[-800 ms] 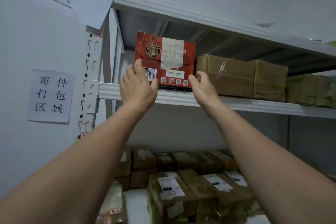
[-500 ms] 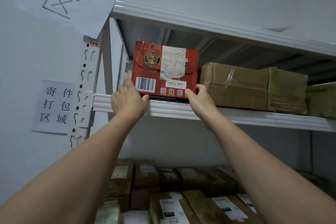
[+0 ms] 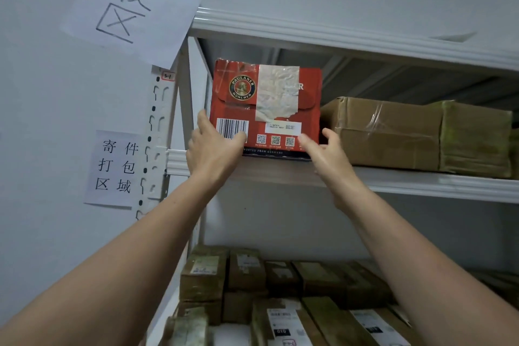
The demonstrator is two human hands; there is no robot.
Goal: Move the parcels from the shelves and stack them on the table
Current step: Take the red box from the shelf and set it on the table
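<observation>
A red Paulaner carton (image 3: 266, 109) with a torn white label stands upright at the left end of the white upper shelf (image 3: 421, 182). My left hand (image 3: 214, 149) grips its lower left corner, thumb across the barcode and fingers round the side. My right hand (image 3: 327, 153) holds the lower right corner, thumb on the front face and fingers behind the edge. The carton's bottom overhangs the shelf's front lip a little.
A taped brown parcel (image 3: 393, 135) sits just right of the red carton, with another parcel (image 3: 477, 140) against it. Several brown parcels (image 3: 280, 298) with labels fill the shelf below. Paper signs (image 3: 115, 168) hang on the wall at left, beside the shelf post (image 3: 157, 135).
Both hands have closed in on the carton's lower corners and taken hold. The carton now looks drawn slightly forward over the shelf lip. The view has come closer.
</observation>
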